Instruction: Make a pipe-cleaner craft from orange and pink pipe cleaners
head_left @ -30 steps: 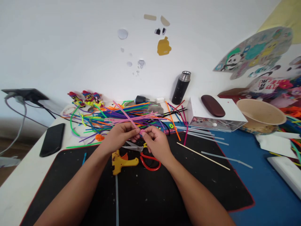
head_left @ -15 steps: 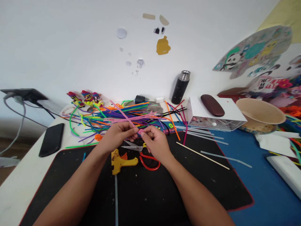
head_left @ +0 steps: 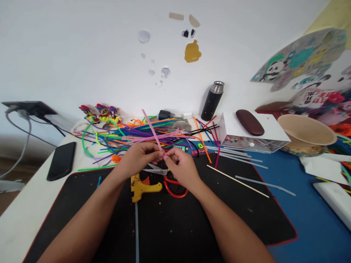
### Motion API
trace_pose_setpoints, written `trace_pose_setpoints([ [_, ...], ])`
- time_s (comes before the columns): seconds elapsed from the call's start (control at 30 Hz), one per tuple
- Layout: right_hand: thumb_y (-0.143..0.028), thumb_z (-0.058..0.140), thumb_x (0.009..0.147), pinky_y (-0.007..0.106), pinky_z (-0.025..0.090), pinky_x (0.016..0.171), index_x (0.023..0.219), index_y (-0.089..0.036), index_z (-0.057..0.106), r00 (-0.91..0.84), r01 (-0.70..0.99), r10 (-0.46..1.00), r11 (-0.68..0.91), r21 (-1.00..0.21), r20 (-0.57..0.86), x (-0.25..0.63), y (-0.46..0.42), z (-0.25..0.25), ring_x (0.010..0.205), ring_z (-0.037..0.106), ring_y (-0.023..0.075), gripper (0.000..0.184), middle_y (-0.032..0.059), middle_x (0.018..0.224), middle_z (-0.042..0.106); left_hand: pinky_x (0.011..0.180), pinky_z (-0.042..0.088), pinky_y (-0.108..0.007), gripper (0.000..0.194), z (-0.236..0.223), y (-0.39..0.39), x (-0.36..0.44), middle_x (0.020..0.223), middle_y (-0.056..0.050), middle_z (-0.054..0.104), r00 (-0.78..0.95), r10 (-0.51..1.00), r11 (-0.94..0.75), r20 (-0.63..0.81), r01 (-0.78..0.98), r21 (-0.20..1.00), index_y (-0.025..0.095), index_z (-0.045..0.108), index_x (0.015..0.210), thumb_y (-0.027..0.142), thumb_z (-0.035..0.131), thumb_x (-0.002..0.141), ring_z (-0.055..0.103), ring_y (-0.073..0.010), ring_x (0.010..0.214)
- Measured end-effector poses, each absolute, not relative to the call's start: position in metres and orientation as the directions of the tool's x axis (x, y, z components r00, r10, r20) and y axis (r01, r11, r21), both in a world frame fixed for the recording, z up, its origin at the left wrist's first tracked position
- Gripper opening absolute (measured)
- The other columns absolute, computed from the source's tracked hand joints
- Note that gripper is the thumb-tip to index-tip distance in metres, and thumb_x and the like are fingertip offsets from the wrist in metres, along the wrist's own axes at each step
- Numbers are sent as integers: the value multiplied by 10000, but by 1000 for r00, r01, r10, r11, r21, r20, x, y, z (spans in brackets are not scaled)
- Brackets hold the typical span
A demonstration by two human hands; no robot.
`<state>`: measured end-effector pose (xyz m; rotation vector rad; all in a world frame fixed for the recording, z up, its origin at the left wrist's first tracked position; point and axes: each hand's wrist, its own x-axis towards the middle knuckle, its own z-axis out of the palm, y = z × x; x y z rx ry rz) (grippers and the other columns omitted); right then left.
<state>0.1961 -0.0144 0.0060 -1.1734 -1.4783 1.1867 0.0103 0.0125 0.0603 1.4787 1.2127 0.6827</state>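
Note:
A pink pipe cleaner (head_left: 151,128) slants up and to the left from between my fingertips. My left hand (head_left: 141,159) pinches it near its lower end. Close against it, my right hand (head_left: 181,164) pinches the same end, which the fingers partly hide. Just below my hands lie scissors with red handles (head_left: 177,195), their blades apart. A yellow glue gun (head_left: 145,187) rests on the black mat to their left, with a long clear glue stick (head_left: 137,230) reaching toward me. Behind my hands a heap of coloured pipe cleaners (head_left: 148,128) spreads along the wall.
On the left are a black phone (head_left: 61,160) and several small figures (head_left: 101,113). At the back stand a black flask (head_left: 212,100) and a white box (head_left: 255,133) bearing a dark red case (head_left: 249,122). A wooden stick (head_left: 237,180) and glue sticks (head_left: 238,157) lie right; beyond is a bowl (head_left: 307,129).
The pink pipe cleaner has swung more upright, its free tip shifting to the right. Both hands keep pinching its lower end and have barely moved. The whole view has shifted slightly.

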Motion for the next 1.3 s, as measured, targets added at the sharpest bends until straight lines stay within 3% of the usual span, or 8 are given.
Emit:
trace_pose_setpoints([
  [0.23,-321,621,912,248,271,492,835,-218,628,-179,199,979,136,-971,101,197,-14,4,481,387,116,128,-95,530,415,658,541,-255,268,54,11,8,727,-12,734,332,931,-5,-150,422,906,182,781,808,449,768,828,669,-176,684],
  [0.5,-427,633,938,233,289,428,873,-226,618,-156,11,988,9,-1000,7,196,-14,8,378,406,106,212,-110,490,429,707,584,-289,346,51,12,11,880,-36,766,365,919,59,-146,239,969,176,786,997,430,846,770,687,-186,756],
  [0.8,-467,682,937,225,292,399,865,-224,621,-128,-55,992,-2,-998,5,196,-16,11,349,401,91,261,-112,490,442,637,564,-269,366,53,12,13,726,-6,705,324,934,71,-149,242,968,169,738,840,495,877,750,666,-173,680],
  [1.3,-408,618,1001,235,332,442,992,-238,665,-258,102,966,36,-994,8,195,-17,2,425,458,121,176,-84,547,475,633,487,-247,370,56,12,11,781,0,666,328,943,-61,-53,327,943,174,719,872,543,746,877,589,-147,685],
])
